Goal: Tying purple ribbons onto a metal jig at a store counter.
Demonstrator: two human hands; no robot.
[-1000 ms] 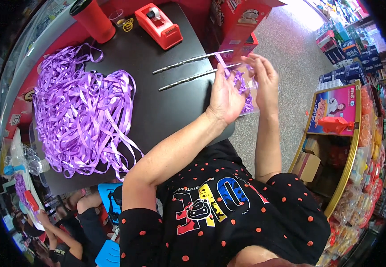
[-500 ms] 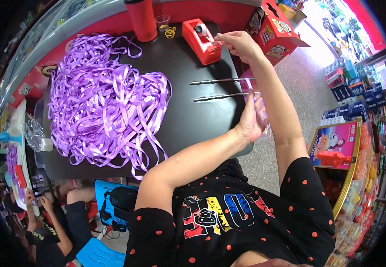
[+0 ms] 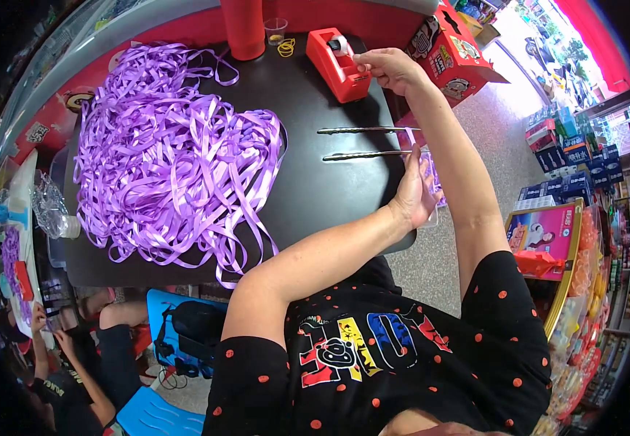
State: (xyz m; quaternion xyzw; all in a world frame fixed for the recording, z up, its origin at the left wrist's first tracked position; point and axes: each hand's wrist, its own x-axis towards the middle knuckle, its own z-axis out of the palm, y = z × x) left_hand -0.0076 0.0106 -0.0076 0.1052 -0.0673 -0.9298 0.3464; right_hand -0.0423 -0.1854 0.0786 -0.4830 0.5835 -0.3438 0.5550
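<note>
Right hand: the right hand [image 3: 391, 69] is stretched forward to the red tape dispenser [image 3: 338, 63], thumb and fingertips pinched together at the dispenser's front end; whether a tape end lies between them is too small to tell.
Left hand: the left hand [image 3: 415, 192] is at the table's right edge, fingers spread against a bundle of purple ribbon loops [image 3: 431, 171], pressing or grasping it; the grasp itself is partly hidden by the back of the hand.
Ribbon loops: wound around the near ends of two thin metal rods [image 3: 366, 142], which lie side by side and jut past the table edge.
Tape dispenser: stands on the black table [image 3: 315, 182], at its far side, beyond the rods.
Loose ribbon: a big tangled heap of purple ribbon [image 3: 169, 145] covers the left half of the table, well apart from both hands.
Far edge: a red cylinder [image 3: 242, 27], a small clear cup [image 3: 276, 30] and yellow rubber bands [image 3: 286, 49] sit just left of the dispenser.
Right of table: a red carton [image 3: 454, 51] stands beside the right forearm.
</note>
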